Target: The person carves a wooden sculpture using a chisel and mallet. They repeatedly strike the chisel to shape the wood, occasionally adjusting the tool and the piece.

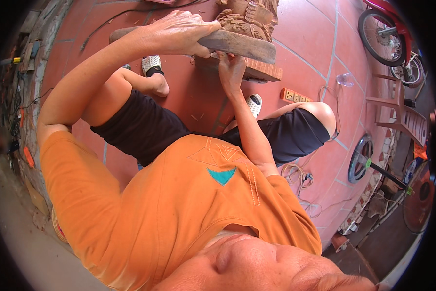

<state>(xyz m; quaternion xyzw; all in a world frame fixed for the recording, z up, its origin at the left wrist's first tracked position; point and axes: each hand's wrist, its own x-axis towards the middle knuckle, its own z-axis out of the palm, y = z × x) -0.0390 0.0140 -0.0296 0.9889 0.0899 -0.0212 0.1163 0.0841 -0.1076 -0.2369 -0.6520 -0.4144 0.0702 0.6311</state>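
Observation:
A long grey-brown wooden bar [244, 46] stretches across the top middle, in front of a carved wooden figure [251, 19]. My left hand [179, 35] lies over the bar from above, its fingers bent round it. From below, my right hand [231, 72] has its fingertips closed at the bar's lower edge; part of the fingers is hidden behind it. A reddish-brown wooden block [264, 71] is just right of my right hand, beneath the bar. The bar hides the lower part of the carving.
Red tiles [310, 43] cover the floor, with wood chips scattered about. An orange power strip [295, 96] lies near my right knee, with loose cables [295, 174] behind it. A plastic chair [402, 109], a red motorbike [390, 34] and a wheel-like disc [361, 157] stand right.

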